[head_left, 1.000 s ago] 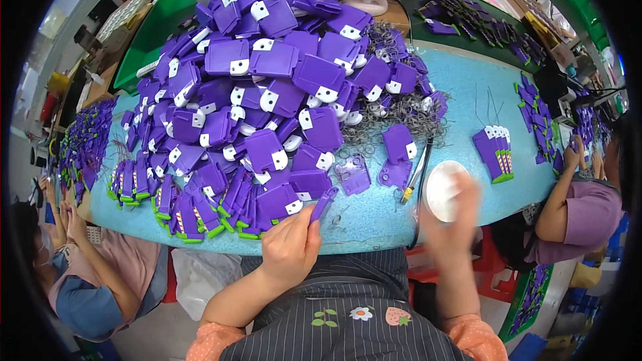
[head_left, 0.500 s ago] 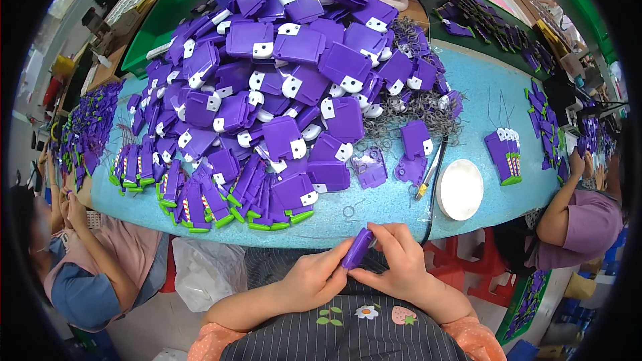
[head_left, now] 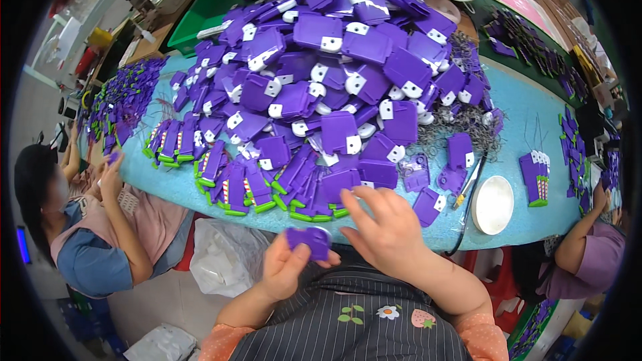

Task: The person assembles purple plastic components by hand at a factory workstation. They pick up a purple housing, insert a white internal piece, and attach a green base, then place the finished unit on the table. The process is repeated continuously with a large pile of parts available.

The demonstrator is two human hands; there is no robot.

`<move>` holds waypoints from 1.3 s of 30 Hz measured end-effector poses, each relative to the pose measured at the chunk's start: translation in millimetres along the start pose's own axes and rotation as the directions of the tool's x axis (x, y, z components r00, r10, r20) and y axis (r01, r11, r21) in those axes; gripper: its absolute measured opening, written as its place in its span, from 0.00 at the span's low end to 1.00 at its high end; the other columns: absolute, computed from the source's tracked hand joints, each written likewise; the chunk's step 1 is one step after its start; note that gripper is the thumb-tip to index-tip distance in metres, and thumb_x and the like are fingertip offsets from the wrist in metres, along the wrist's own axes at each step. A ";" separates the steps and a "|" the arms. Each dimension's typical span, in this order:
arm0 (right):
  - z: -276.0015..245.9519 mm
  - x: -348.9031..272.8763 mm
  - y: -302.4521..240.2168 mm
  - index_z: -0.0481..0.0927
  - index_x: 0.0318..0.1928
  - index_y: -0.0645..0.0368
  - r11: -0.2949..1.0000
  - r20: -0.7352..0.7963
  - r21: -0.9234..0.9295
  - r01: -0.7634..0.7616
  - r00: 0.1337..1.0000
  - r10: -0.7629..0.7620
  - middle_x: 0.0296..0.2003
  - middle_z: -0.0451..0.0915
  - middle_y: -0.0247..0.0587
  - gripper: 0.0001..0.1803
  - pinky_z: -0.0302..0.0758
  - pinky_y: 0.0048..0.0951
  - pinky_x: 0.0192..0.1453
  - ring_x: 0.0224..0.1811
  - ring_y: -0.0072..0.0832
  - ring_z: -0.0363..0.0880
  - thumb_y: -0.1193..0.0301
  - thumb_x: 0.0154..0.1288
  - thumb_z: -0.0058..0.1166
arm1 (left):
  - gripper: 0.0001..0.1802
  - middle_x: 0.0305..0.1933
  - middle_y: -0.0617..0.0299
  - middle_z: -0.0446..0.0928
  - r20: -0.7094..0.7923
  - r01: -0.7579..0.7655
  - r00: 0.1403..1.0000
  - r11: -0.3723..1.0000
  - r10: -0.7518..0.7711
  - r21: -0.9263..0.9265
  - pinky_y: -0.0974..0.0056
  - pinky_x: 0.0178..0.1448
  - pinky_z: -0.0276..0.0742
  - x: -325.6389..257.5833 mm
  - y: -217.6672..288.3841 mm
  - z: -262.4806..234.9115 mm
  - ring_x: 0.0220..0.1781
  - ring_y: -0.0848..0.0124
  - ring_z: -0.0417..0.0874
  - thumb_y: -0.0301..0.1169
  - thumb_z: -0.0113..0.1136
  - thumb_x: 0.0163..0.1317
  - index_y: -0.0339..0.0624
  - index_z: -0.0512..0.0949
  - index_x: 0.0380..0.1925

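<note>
The left hand (head_left: 286, 269) comes up from the near edge with its palm turned toward the person. Its fingers (head_left: 299, 259) and thumb pinch a small purple plastic case (head_left: 309, 241) with rounded corners. The case sits just in front of the person's chest, near the near edge of the light blue table (head_left: 521, 120), a little left of the middle. It looks flat and shiny, and a pale round bit shows at its far edge.

The right hand (head_left: 384, 227) is just to the right of the case, higher over the table edge. Its fingers are spread and bent a little, with the tips pointing far and left. They hold nothing. The fingertips hover over the near end of the row of purple cases with green edges (head_left: 267, 190), and I cannot tell if they touch it.

Behind the hands a big heap of purple plastic cases with white clips (head_left: 348, 67) covers the middle of the table. To the right lie a white round plate (head_left: 493, 204) and a thin tool with a yellow handle (head_left: 466, 184). A small stack of purple cases (head_left: 535, 175) stands further right. Another person in a blue and pink top (head_left: 100, 241) sits at the left, and a person in a purple top (head_left: 592, 264) sits at the right.
</note>
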State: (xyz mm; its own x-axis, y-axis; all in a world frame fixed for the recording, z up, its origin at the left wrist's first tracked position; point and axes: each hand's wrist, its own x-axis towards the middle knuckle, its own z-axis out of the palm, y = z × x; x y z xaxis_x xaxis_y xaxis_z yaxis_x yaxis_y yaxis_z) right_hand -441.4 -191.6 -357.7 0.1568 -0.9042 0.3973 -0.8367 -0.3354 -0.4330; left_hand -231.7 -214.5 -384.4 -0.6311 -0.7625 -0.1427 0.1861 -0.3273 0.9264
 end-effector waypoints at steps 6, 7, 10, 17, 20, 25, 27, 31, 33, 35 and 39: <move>41.8 68.1 0.1 0.77 0.34 0.63 0.960 0.091 -0.225 0.168 0.984 -0.151 0.33 0.71 0.37 0.14 0.66 0.29 0.36 0.36 0.31 0.70 0.70 0.44 0.51 | 0.18 0.42 0.47 0.78 -0.436 -0.127 0.891 0.991 0.127 0.030 0.61 0.45 0.77 6.1 -6.6 -22.7 0.41 0.60 0.82 0.36 0.42 0.67 0.32 0.66 0.49; 44.1 78.4 0.1 0.79 0.27 0.59 0.933 0.150 -0.288 0.216 0.972 -0.178 0.30 0.71 0.35 0.08 0.67 0.28 0.36 0.37 0.30 0.70 0.70 0.44 0.53 | 0.17 0.44 0.48 0.78 -0.431 -0.133 0.895 0.991 0.116 -0.009 0.59 0.49 0.76 7.9 -13.7 -26.2 0.45 0.60 0.81 0.34 0.42 0.67 0.33 0.66 0.49; 63.2 94.8 5.6 0.80 0.24 0.57 0.918 0.297 -0.192 0.346 0.912 -0.282 0.29 0.73 0.34 0.06 0.68 0.28 0.36 0.38 0.29 0.71 0.70 0.44 0.54 | 0.17 0.46 0.47 0.77 -0.405 -0.182 0.901 0.983 0.156 -0.025 0.58 0.53 0.75 8.5 -25.0 -27.4 0.48 0.61 0.79 0.33 0.42 0.67 0.33 0.66 0.49; 63.4 111.1 3.6 0.77 0.25 0.59 0.824 0.454 -0.164 0.542 0.783 -0.425 0.26 0.72 0.35 0.06 0.72 0.30 0.32 0.31 0.32 0.75 0.71 0.45 0.54 | 0.17 0.49 0.44 0.75 -0.303 -0.182 0.934 0.982 0.189 0.051 0.56 0.55 0.73 6.5 -31.2 -31.5 0.49 0.59 0.78 0.35 0.44 0.66 0.34 0.66 0.49; 27.8 96.0 16.4 0.76 0.28 0.60 0.950 0.187 0.016 0.311 0.933 -0.308 0.28 0.75 0.38 0.07 0.74 0.31 0.34 0.35 0.34 0.77 0.76 0.43 0.56 | 0.17 0.50 0.47 0.75 -0.278 -0.179 0.946 0.984 0.167 -0.018 0.58 0.55 0.73 7.7 -24.8 -33.3 0.48 0.61 0.79 0.32 0.40 0.69 0.33 0.64 0.52; -16.8 23.8 19.2 0.72 0.34 0.62 0.903 -0.167 0.428 0.051 0.986 0.024 0.37 0.76 0.45 0.10 0.77 0.30 0.35 0.39 0.35 0.81 0.83 0.51 0.55 | 0.18 0.49 0.43 0.75 -0.126 0.019 0.991 0.985 -0.041 -0.169 0.60 0.46 0.78 4.0 -16.4 -20.0 0.42 0.59 0.82 0.34 0.41 0.70 0.36 0.62 0.55; -7.0 -7.9 0.4 0.71 0.37 0.62 0.412 -0.058 0.895 -0.171 0.871 0.487 0.38 0.77 0.46 0.09 0.78 0.29 0.34 0.37 0.35 0.81 0.81 0.56 0.54 | 0.19 0.51 0.44 0.74 -0.020 0.099 0.994 0.971 -0.106 -0.219 0.57 0.50 0.77 6.2 -15.4 -10.0 0.47 0.57 0.81 0.35 0.40 0.70 0.36 0.61 0.56; 11.2 -31.3 -25.7 0.70 0.40 0.62 -0.287 0.342 0.939 -0.191 0.611 0.714 0.35 0.78 0.44 0.08 0.76 0.23 0.30 0.31 0.30 0.80 0.78 0.62 0.53 | 0.22 0.58 0.47 0.68 -0.045 -0.040 0.999 0.948 0.027 -0.317 0.57 0.61 0.69 25.3 -26.7 25.1 0.59 0.62 0.73 0.36 0.38 0.72 0.36 0.56 0.60; 31.6 -47.0 -26.7 0.72 0.38 0.60 -0.307 0.410 0.912 -0.272 0.599 0.688 0.29 0.77 0.38 0.06 0.70 0.19 0.26 0.25 0.23 0.76 0.76 0.62 0.54 | 0.21 0.57 0.48 0.69 -0.064 -0.163 0.986 0.961 0.152 -0.221 0.57 0.62 0.68 34.1 -27.1 38.7 0.59 0.62 0.72 0.36 0.38 0.72 0.36 0.56 0.59; 38.0 -53.6 -29.9 0.74 0.36 0.58 -0.307 0.534 0.841 -0.446 0.584 0.611 0.21 0.73 0.28 0.05 0.62 0.16 0.22 0.19 0.15 0.67 0.72 0.62 0.56 | 0.20 0.55 0.47 0.71 -0.075 -0.154 0.987 0.971 0.142 -0.184 0.57 0.61 0.70 38.3 -23.0 43.3 0.56 0.63 0.75 0.35 0.38 0.72 0.36 0.56 0.58; 14.4 -68.6 -26.3 0.73 0.49 0.64 0.030 0.708 0.677 -0.736 0.661 0.249 0.36 0.76 0.34 0.20 0.72 0.21 0.39 0.39 0.15 0.72 0.67 0.61 0.60 | 0.19 0.52 0.45 0.73 0.037 0.016 0.999 0.952 -0.005 -0.305 0.60 0.53 0.76 28.8 -10.1 40.1 0.48 0.63 0.80 0.34 0.38 0.71 0.35 0.57 0.57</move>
State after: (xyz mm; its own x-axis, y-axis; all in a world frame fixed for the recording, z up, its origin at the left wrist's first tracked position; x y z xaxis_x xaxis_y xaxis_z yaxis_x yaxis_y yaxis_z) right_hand -422.5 -124.6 -385.2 0.2668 -0.8685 -0.4178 0.2141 0.4761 -0.8529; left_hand -282.0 -210.9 -383.9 -0.6596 -0.7395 -0.1343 0.3965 -0.4942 0.7737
